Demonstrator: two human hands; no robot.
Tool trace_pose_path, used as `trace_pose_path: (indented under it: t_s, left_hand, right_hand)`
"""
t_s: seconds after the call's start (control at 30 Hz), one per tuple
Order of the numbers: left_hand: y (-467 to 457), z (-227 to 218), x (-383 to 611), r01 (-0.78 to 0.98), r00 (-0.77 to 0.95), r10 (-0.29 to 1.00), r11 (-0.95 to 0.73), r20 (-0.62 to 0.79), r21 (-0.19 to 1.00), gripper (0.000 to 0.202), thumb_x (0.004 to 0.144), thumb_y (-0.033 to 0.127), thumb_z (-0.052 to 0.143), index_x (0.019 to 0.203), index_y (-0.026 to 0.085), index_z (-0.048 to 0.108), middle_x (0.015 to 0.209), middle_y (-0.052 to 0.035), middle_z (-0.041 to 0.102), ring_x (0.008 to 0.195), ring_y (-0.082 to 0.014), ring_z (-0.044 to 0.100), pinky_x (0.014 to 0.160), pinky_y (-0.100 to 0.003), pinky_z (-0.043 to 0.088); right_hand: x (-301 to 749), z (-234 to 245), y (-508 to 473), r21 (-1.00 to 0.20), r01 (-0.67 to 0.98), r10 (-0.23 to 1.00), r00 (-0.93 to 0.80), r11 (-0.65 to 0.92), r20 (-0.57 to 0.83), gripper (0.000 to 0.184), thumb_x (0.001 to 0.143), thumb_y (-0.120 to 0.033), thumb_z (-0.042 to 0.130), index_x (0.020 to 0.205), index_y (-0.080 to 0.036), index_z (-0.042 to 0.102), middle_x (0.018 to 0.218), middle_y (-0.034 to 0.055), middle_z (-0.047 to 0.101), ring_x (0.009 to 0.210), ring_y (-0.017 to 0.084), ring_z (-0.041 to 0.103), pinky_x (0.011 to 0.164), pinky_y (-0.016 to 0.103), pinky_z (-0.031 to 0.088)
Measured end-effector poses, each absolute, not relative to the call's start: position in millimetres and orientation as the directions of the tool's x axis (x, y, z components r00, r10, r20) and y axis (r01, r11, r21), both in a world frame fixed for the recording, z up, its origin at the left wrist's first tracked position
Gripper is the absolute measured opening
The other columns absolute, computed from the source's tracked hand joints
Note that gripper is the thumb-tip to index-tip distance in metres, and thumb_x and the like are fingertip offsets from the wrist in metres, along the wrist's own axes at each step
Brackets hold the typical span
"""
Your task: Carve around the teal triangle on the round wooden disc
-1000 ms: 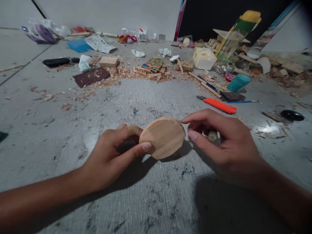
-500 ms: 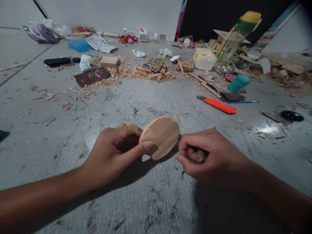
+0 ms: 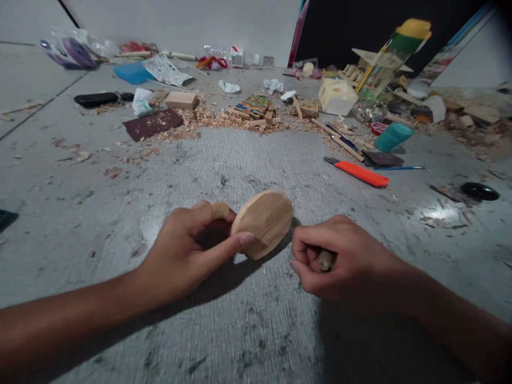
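Note:
A pale, round wooden disc (image 3: 268,221) is tilted up on its edge near the middle of the view. My left hand (image 3: 188,245) pinches its left side, thumb on the near face; the fingers behind it are partly hidden. One finger of that hand wears a tan band. To the right of the disc, apart from it, my right hand (image 3: 340,261) is closed around a brownish rolled piece (image 3: 325,260). Only the end of this piece shows, so I cannot make out what kind it is.
Wood shavings (image 3: 208,118) lie in a band across the back, with a dark sandpaper sheet (image 3: 152,125) at left. An orange utility knife (image 3: 362,173) lies at right, near a teal cup (image 3: 394,136). A leaning bottle (image 3: 384,64) stands at back right.
The disc has turned slightly, showing a little more of its rim. My right hand has shifted slightly, and the piece in it has moved a little left and down.

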State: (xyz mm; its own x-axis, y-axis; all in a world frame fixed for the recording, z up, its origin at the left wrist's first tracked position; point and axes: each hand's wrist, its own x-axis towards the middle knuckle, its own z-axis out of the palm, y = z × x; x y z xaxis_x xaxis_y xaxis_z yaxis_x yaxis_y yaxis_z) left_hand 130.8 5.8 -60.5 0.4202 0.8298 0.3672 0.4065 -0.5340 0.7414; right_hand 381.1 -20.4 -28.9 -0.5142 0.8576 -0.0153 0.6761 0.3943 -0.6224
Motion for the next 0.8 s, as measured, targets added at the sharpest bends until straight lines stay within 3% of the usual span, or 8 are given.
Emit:
trace_pose_path:
  t_s: [0.17,0.37,0.53,0.6,0.67,0.73,0.8]
  left_hand:
    - [6.8,-59.7,130.4,0.394,0.464,0.788,-0.592,0.404,0.703,0.017,0.092,0.032,0.071,0.082,0.019,0.068,0.064,0.0037,0.067,0.052,-0.0083,0.06,0.046,-0.017,0.044]
    - [6.1,-60.2,131.0,0.42,0.446,0.776,-0.622,0.446,0.661,0.013,0.091,0.032,0.072,0.086,0.021,0.069,0.063,0.0062,0.069,0.052,-0.0078,0.061,0.045,-0.016,0.042]
    - [5.5,-60.2,131.3,0.405,0.439,0.81,-0.565,0.39,0.719,0.016,0.091,0.034,0.072,0.084,0.019,0.069,0.06,0.0058,0.068,0.046,-0.0073,0.06,0.042,-0.016,0.042]
    - [5.3,-61.1,130.8,0.367,0.449,0.802,-0.567,0.393,0.737,0.015,0.091,0.033,0.073,0.085,0.019,0.069,0.062,0.0063,0.07,0.047,-0.0067,0.061,0.043,-0.015,0.042]
    - [5.2,-62.1,129.9,0.343,0.457,0.788,-0.583,0.412,0.736,0.014,0.091,0.032,0.074,0.087,0.02,0.069,0.064,0.0069,0.071,0.048,-0.0057,0.061,0.044,-0.014,0.043]
    - [4.9,-62.5,129.1,0.35,0.458,0.783,-0.593,0.42,0.725,0.013,0.091,0.032,0.074,0.087,0.02,0.069,0.065,0.0072,0.071,0.048,-0.0049,0.06,0.044,-0.013,0.042]
    - [4.0,-62.4,128.8,0.378,0.449,0.792,-0.588,0.414,0.715,0.012,0.092,0.031,0.073,0.087,0.02,0.07,0.064,0.0076,0.071,0.049,-0.0045,0.061,0.045,-0.013,0.042]
  right_hand:
    - [379.7,-24.6,-19.9,-0.596,0.712,0.827,-0.545,0.371,-0.137,0.003,0.084,-0.021,0.062,0.084,-0.022,0.065,0.057,-0.0081,0.052,0.052,0.008,0.043,0.058,0.026,0.026]
    - [383.4,-25.7,-21.6,-0.545,0.715,0.824,-0.561,0.437,-0.075,0.016,0.08,-0.017,0.062,0.07,-0.02,0.05,0.058,-0.0083,0.05,0.054,0.007,0.039,0.059,0.027,0.025]
    - [382.7,-28.1,-21.3,-0.557,0.719,0.843,-0.535,0.415,-0.062,0.015,0.073,-0.014,0.06,0.063,-0.02,0.051,0.054,-0.0079,0.05,0.051,0.007,0.041,0.057,0.027,0.026]
    - [381.4,-26.7,-21.1,-0.566,0.725,0.839,-0.535,0.393,-0.103,0.011,0.076,-0.016,0.061,0.067,-0.02,0.055,0.056,-0.0075,0.053,0.052,0.008,0.043,0.058,0.027,0.027]
    - [380.5,-24.7,-21.1,-0.569,0.73,0.82,-0.55,0.379,-0.16,0.004,0.081,-0.019,0.062,0.085,-0.022,0.063,0.06,-0.0076,0.056,0.055,0.009,0.047,0.059,0.027,0.028]
    - [380.3,-22.9,-21.1,-0.564,0.732,0.806,-0.562,0.383,-0.183,0.013,0.084,-0.022,0.063,0.097,-0.023,0.063,0.063,-0.008,0.056,0.057,0.01,0.047,0.058,0.027,0.027]
    - [380.9,-21.8,-21.1,-0.559,0.724,0.81,-0.567,0.404,-0.149,0.004,0.084,-0.022,0.063,0.086,-0.022,0.06,0.063,-0.0081,0.054,0.057,0.009,0.046,0.057,0.027,0.026]
